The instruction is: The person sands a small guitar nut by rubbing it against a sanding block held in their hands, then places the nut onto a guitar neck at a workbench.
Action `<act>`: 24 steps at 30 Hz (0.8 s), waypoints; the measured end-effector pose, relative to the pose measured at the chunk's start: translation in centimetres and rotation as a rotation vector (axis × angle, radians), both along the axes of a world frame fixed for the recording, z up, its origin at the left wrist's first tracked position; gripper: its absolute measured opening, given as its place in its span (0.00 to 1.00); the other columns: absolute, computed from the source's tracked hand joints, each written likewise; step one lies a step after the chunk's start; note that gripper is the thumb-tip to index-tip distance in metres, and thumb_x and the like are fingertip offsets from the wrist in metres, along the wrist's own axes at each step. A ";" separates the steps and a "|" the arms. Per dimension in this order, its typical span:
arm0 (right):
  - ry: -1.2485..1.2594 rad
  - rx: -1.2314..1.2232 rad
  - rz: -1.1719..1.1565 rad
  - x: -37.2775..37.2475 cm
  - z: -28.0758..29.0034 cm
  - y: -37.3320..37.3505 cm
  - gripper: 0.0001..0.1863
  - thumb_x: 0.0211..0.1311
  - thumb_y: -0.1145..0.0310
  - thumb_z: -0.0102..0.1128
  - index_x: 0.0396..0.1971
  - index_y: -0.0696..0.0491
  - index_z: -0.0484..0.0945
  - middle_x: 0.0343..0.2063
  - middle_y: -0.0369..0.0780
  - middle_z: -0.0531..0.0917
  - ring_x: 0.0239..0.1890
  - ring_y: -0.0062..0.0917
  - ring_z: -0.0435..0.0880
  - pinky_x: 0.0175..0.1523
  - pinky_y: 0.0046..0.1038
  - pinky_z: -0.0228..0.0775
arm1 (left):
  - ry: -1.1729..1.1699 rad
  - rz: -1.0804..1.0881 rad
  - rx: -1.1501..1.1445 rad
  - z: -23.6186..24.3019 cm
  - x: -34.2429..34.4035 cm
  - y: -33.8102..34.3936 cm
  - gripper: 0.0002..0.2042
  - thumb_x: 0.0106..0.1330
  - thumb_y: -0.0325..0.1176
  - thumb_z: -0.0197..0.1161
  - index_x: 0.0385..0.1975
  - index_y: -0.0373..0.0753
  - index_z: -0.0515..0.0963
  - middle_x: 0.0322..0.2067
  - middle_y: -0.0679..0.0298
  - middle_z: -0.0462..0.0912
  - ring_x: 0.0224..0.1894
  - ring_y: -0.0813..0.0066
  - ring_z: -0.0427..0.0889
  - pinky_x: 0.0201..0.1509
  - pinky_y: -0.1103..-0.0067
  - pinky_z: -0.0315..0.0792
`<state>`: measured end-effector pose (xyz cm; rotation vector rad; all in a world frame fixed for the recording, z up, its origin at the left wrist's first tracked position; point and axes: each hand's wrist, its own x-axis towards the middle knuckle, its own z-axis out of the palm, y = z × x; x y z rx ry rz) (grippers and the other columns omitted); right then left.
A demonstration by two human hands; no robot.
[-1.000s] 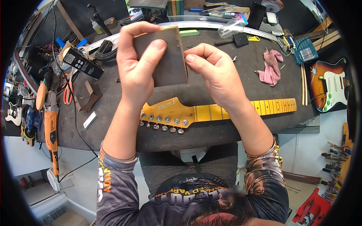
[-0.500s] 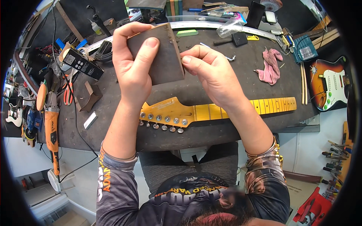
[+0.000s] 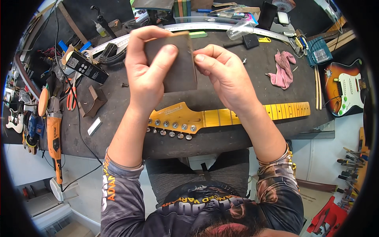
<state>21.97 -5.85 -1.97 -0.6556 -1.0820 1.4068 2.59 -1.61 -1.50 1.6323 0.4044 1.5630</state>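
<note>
My left hand grips a flat, dark grey-brown rectangular block with a paler wood-coloured edge. The thumb presses on its broad face, and the other fingers pass behind it. At the block's right edge, my right hand has thumb and forefinger pinched together. Whatever lies between those fingertips is too small or hidden to make out. Below both hands a guitar neck lies across the dark workbench. Its yellow headstock, with metal tuners, points left, and my right forearm covers part of the fretboard.
An orange power tool with a cable and red-handled pliers lie left. A black box stands behind them. A pink cloth and a sunburst guitar body are right. A long metal ruler crosses the back.
Both hands and the block have shifted slightly right. The block has turned a little, its top edge lower and more level. The right fingertips have moved up along its edge.
</note>
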 end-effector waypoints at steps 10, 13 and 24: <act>-0.066 -0.001 0.030 0.1 0.0 0.2 0.11 0.76 0.66 0.68 0.47 0.58 0.85 0.41 0.33 0.88 0.45 0.14 0.82 0.55 0.21 0.74 | -0.132 0.108 -0.050 0.2 0.4 -0.3 0.14 0.73 0.25 0.66 0.55 0.39 0.74 0.51 0.64 0.82 0.51 0.80 0.79 0.58 0.79 0.75; -0.043 -0.017 0.050 0.0 0.2 0.1 0.10 0.76 0.67 0.67 0.47 0.58 0.85 0.40 0.33 0.87 0.44 0.14 0.81 0.54 0.21 0.73 | -0.129 0.052 -0.044 0.1 0.6 -0.4 0.13 0.73 0.26 0.66 0.55 0.39 0.75 0.50 0.65 0.82 0.50 0.80 0.80 0.57 0.79 0.76; 0.109 -0.066 -0.003 0.8 0.6 0.6 0.10 0.75 0.69 0.67 0.47 0.59 0.85 0.37 0.31 0.85 0.39 0.13 0.75 0.50 0.21 0.69 | -0.015 -0.090 -0.071 -0.7 0.2 0.0 0.15 0.71 0.28 0.67 0.55 0.38 0.74 0.50 0.65 0.81 0.51 0.81 0.79 0.57 0.79 0.74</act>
